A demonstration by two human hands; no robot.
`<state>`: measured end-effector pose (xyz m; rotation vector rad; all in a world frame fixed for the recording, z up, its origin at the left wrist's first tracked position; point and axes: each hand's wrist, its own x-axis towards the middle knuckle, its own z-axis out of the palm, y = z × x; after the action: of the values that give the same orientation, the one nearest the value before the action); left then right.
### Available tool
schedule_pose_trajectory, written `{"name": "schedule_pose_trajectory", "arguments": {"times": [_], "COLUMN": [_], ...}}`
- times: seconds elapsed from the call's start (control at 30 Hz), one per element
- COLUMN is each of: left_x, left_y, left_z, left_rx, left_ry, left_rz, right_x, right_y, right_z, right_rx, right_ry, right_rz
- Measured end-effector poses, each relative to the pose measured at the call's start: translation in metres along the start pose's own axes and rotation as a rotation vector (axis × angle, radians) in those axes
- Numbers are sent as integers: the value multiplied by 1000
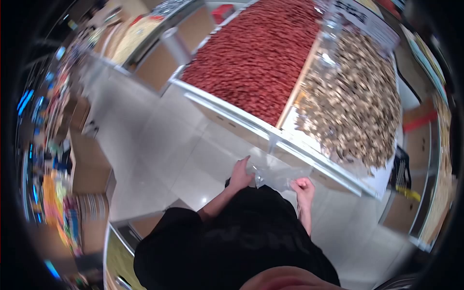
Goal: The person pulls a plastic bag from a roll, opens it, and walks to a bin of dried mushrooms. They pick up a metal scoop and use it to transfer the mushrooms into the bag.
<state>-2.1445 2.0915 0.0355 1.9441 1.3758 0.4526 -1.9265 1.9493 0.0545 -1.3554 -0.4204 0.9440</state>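
A clear plastic bag is stretched between my two hands in front of my body, over the floor. My left hand grips its left side, with one finger pointing outward. At the opposite side, my right hand is closed in a pinch on the bag's edge. The bag is see-through and blurred, so its outline is hard to follow, and nothing shows inside it. Just beyond my hands runs the white front edge of a display bin.
Dark red dried goods heap the bin's left section. A wooden divider separates them from light brown dried pieces, with a sign behind. Tiled floor extends left toward cardboard boxes. Another bin stands lower left.
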Motion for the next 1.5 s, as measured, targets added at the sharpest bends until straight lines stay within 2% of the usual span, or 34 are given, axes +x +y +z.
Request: {"name": "schedule_pose_trajectory", "arguments": {"times": [0.03, 0.13, 0.23, 0.27, 0.33, 0.37, 0.43, 0.47, 0.57, 0.6, 0.73, 0.83, 0.93, 0.97, 1.0, 1.1, 1.17, 1.3, 1.33, 1.43, 1.5], "left_x": [-5, -25, -38, -46, -67, -80, -106, -114, -146, -157, -197, -222, -233, -234, -236, -241, -243, -256, -258, -263, -269], "left_y": [3, 30, 21, 20, 18, 13, 3, -6, -37, -40, -61, -75, -99, -99, -96, -76, -55, -6, 6, 58, 101], "left_z": [-4, -32, -53, -60, -69, -69, -73, -81, -100, -109, -119, -120, -112, -107, -103, -96, -90, -51, -39, -13, 13], "left_rx": [154, 328, -225, -270, -352, -448, -635, -508, -576, -546, -604, -660, -605, -671, -736, -965, -1107, -1329, -1374, -1459, -1328], "left_ry": [73, 295, -287, -351, -508, -386, -141, -159, -27, -6, -13, 34, 90, 41, -7, -161, -243, -402, -452, -786, -957], "left_rz": [35, 97, -81, -80, -67, -47, -8, -107, -52, -97, -150, -226, -115, -102, -95, -141, -204, -366, -405, -477, -501], "right_x": [3, -6, -14, -20, -29, -34, -55, -66, -95, -105, -153, -176, -205, -215, -228, -250, -255, -261, -263, -272, -280], "right_y": [13, 6, 4, -1, 17, 23, 24, 24, 24, 31, 28, 38, 31, 27, 2, -11, -12, 7, 14, 30, 29], "right_z": [3, 34, 76, 91, 117, 127, 153, 163, 180, 183, 194, 179, 159, 153, 154, 141, 123, 56, 33, -38, -91], "right_rx": [-30, -54, -37, -78, -63, -57, -56, -52, 16, -4, -54, -162, -425, -504, -739, -842, -847, -932, -1012, -719, -162], "right_ry": [-4, -29, -145, -183, -282, -328, -404, -435, -607, -633, -510, -426, -354, -349, -376, -355, -328, -235, -179, 69, 184], "right_rz": [-49, 56, 70, 133, 112, 95, 208, 263, 463, 457, 453, 254, 6, -72, -116, -238, -172, -187, -270, -41, 154]}}
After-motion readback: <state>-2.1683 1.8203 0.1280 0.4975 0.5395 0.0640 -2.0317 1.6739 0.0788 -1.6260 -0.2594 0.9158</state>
